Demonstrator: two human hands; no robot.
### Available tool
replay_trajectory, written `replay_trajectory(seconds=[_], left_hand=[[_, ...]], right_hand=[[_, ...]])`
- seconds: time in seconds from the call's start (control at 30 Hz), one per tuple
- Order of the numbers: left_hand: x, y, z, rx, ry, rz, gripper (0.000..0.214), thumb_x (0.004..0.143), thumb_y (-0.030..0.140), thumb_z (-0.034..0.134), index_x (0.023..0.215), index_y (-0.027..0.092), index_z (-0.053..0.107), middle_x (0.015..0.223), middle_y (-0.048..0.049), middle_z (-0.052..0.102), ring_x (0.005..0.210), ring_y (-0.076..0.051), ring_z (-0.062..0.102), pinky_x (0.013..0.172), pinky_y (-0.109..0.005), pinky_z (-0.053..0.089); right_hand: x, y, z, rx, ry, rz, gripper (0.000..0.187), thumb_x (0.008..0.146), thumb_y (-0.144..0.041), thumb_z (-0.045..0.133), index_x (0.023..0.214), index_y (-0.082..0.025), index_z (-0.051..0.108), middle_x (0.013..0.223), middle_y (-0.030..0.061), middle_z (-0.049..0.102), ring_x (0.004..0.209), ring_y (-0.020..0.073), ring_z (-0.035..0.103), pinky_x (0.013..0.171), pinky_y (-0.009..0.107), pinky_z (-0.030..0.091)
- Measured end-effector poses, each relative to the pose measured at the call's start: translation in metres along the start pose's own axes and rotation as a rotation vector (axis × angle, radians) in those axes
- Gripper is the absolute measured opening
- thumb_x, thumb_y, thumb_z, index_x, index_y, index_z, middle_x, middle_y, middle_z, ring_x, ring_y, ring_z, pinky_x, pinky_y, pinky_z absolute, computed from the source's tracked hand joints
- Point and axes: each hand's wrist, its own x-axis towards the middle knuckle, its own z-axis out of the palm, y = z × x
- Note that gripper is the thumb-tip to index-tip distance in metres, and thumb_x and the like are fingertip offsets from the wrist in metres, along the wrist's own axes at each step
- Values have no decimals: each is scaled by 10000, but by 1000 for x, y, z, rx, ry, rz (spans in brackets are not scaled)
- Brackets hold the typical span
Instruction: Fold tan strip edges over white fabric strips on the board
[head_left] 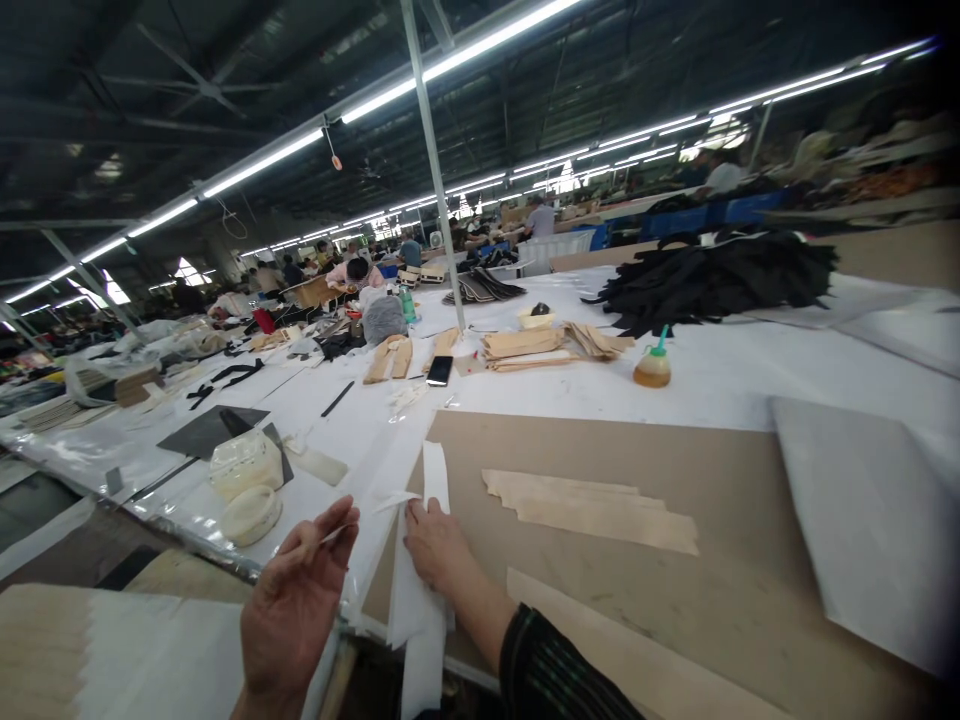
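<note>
At the left edge of the brown board [600, 450], a long white strip [434, 472] lies along the board and hangs over the near rim of the counter [720, 375]. The right hand [435, 545] rests flat on it, fingers [415, 513] pressed together. The left hand [300, 590] is raised just beside it, thumb and forefinger pinching a thin white sliver [394, 499] that reaches toward the strip. Tan strips [592, 510] lie on the board to the right. Two pale tape rolls [246, 465] sit to the left, with a phone [439, 370] and an amber bottle [652, 368] farther back.
</note>
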Motion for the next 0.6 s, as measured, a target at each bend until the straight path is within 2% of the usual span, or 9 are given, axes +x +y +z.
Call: replay_trajectory(seconds=[0.07,0.1,0.13,0.2,0.27,0.37,0.47,0.53,0.6], left_hand=[[-10,6,8,-22,-43,-3,238,791,282,725,653,170,566,892,-58,697,903,-196,658,838,-316,588],[-15,9,13,-47,-63,-28,295,818,301,721,633,180,526,747,-19,635,747,-156,621,728,-291,591],[-20,13,18,-79,-68,-57,343,844,306,712,619,188,483,637,19,545,615,-122,543,630,-270,571],[-32,25,28,-142,-38,-92,401,867,282,708,608,197,414,546,65,397,476,-87,368,519,-250,521],[-45,42,36,-135,-11,-50,412,831,259,745,613,202,400,542,71,376,458,-85,318,505,-261,517],[-64,66,48,-32,-45,125,432,784,325,777,588,218,408,534,45,407,462,-113,343,449,-278,483],[-80,72,62,84,-97,192,456,803,370,761,534,234,419,450,29,380,425,-133,320,424,-298,431],[-88,65,72,145,-133,147,464,813,405,761,512,239,450,401,25,377,414,-135,317,446,-302,411],[-93,51,77,178,-192,74,477,830,443,750,502,233,474,392,17,411,420,-130,326,459,-288,378]], right_hand=[[-2,-1,-2,23,-7,9,317,987,-337,640,1259,-180,602,1278,89,608,1088,248,632,891,450,564],[-3,-2,-4,38,-9,19,323,986,-341,640,1265,-182,599,1283,90,606,1090,248,632,897,454,561],[-4,-4,-6,54,-10,32,331,985,-345,642,1270,-183,597,1288,91,604,1094,250,630,903,459,558],[-7,-7,-13,95,-9,68,338,984,-350,643,1276,-185,595,1298,92,600,1104,254,627,916,470,551],[-10,-9,-20,155,-4,97,343,983,-351,644,1279,-183,594,1308,94,596,1120,261,621,932,483,542],[-13,-11,-36,305,-6,102,339,981,-356,648,1270,-184,601,1308,93,597,1130,263,616,948,492,531],[-24,-11,-58,529,-21,71,344,1004,-413,598,1252,-175,612,1286,103,618,1130,263,621,956,491,520],[-46,-11,-72,683,-42,30,448,1060,-512,416,1279,-169,602,1257,123,654,1104,255,645,920,453,533],[-83,-9,-84,901,-109,-42,671,1062,-616,151,1338,-174,574,1234,138,685,1064,244,673,855,400,551]])
